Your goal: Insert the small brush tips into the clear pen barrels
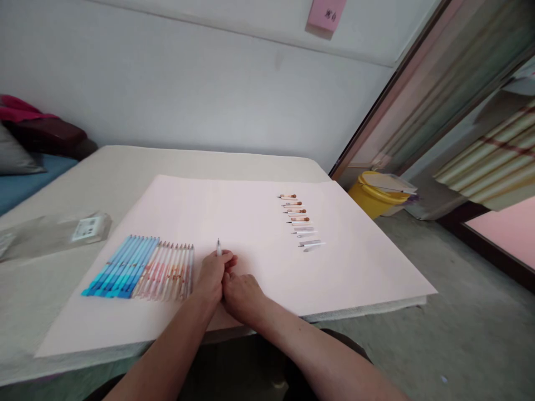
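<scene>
My left hand (214, 270) is closed round a slim pen (219, 248), whose pointed tip stands up above the fingers. Against it, low over the pink sheet, my right hand (244, 295) is closed too; its fingertips and whatever they grip are hidden. Left of my hands lies a tight row of blue pens (121, 267), followed by a row of clear and pinkish pens (167, 270), tips pointing away from me. To the right, small pen-like pieces with brown ends (300, 219) lie in a column, with greyish-white ones (309, 243) nearer me.
The pink sheet (234, 206) covers much of a pale table (125, 161). A clear plastic bag with a label (87, 228) lies at the left. A yellow bucket (371, 195) stands on the floor at the right, and a white wall (209, 83) rises behind.
</scene>
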A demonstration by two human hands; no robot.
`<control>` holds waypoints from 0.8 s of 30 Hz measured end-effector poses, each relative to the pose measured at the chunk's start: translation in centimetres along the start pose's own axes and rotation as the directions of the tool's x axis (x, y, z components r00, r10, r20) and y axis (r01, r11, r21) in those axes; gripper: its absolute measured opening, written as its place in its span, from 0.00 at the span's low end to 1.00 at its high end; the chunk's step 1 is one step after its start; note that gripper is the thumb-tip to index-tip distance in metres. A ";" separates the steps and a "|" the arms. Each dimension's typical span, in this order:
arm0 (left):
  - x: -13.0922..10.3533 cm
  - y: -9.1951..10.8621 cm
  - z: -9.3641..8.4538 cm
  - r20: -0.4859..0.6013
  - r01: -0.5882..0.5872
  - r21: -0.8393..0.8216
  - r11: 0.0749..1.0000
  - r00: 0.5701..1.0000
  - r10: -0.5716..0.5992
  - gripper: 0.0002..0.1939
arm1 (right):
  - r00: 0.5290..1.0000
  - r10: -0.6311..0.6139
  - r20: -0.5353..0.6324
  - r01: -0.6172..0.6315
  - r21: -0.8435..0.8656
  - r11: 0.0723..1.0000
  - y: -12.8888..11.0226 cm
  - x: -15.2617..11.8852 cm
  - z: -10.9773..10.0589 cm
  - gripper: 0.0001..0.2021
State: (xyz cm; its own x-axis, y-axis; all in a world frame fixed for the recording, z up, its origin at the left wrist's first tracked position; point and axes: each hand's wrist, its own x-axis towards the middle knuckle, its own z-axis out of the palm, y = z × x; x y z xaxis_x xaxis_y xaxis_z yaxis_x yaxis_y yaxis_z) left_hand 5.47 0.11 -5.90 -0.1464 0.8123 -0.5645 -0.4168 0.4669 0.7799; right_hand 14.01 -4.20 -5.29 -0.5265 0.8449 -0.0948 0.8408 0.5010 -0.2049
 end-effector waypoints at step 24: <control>0.3 -0.2 -0.2 0.016 -0.007 0.014 1.000 1.000 0.006 0.09 | 1.000 -0.012 0.007 0.012 -0.018 1.000 -0.1 0.0 0.0 0.10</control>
State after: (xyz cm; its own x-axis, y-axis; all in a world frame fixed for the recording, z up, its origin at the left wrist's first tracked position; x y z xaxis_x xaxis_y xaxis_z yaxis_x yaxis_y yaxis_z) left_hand 5.36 0.16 -6.26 -0.1345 0.8208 -0.5551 -0.4030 0.4665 0.7874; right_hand 13.95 -4.19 -5.25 -0.5373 0.8376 -0.0988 0.8366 0.5143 -0.1888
